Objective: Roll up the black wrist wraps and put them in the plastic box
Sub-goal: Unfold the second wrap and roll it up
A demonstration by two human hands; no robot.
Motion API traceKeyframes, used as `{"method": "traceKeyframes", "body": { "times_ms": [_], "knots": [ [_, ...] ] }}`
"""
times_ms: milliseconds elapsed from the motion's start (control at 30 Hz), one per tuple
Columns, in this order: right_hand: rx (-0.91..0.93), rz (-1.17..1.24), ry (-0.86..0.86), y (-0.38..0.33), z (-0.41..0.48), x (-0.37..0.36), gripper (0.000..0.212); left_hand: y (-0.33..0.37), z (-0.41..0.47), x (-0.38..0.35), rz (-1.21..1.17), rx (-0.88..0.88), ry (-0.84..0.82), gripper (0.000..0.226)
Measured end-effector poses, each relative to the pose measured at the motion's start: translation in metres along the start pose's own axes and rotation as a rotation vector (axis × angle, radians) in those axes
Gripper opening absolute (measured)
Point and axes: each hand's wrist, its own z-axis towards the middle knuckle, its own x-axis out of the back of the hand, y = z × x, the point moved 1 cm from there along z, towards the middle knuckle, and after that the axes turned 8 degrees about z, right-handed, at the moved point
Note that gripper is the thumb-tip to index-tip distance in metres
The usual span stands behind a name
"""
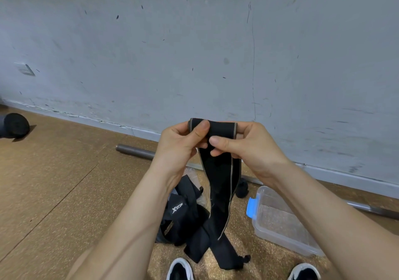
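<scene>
A long black wrist wrap [222,178] with grey edges hangs from both my hands down to the floor. My left hand [181,143] pinches its folded top end with thumb over the fabric. My right hand [244,143] pinches the same end from the right. More black wraps [185,217] lie in a heap on the cork floor below, one with a white logo. A small rolled black wrap [241,188] sits on the floor beside the clear plastic box [280,234], which stands open at the right with a blue latch [251,207].
A metal bar [135,150] lies along the grey wall's base behind my hands. A dark roll [14,126] rests at the far left. My two shoes [180,270] show at the bottom edge.
</scene>
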Motion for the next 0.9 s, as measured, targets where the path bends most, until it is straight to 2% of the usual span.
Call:
{"method": "traceKeyframes", "body": {
  "times_ms": [133,233,367,467,533,600,700,800,900],
  "knots": [
    [0.039,-0.077,0.036,0.002,-0.004,-0.005,0.007,-0.002,-0.002,-0.006,0.048,0.045,0.042,0.026],
    [0.055,-0.149,0.073,0.008,-0.002,-0.007,0.007,-0.003,-0.002,-0.009,0.026,0.096,0.065,0.027],
    [0.167,-0.274,0.154,0.012,0.0,-0.007,0.007,-0.006,-0.003,-0.013,-0.031,0.137,0.081,0.026],
    [0.184,-0.269,0.178,0.014,0.002,-0.007,0.006,-0.007,-0.004,-0.015,-0.046,0.148,0.074,0.026],
    [0.13,-0.169,0.196,0.013,0.005,-0.006,0.013,-0.006,-0.005,-0.017,-0.025,0.134,0.063,0.026],
    [0.019,0.052,0.19,0.009,0.007,-0.002,0.012,-0.004,-0.007,-0.02,0.037,0.087,0.046,0.024],
    [-0.096,0.282,0.085,0.003,0.007,0.003,0.012,-0.001,-0.01,-0.024,0.137,0.0,0.041,0.026],
    [-0.13,0.347,0.021,0.004,0.007,0.001,0.013,-0.001,-0.012,-0.025,0.299,-0.071,0.05,0.024],
    [-0.112,0.337,0.024,0.008,0.007,-0.002,0.019,-0.002,-0.013,-0.026,0.364,-0.102,0.037,0.018]
  ]
}}
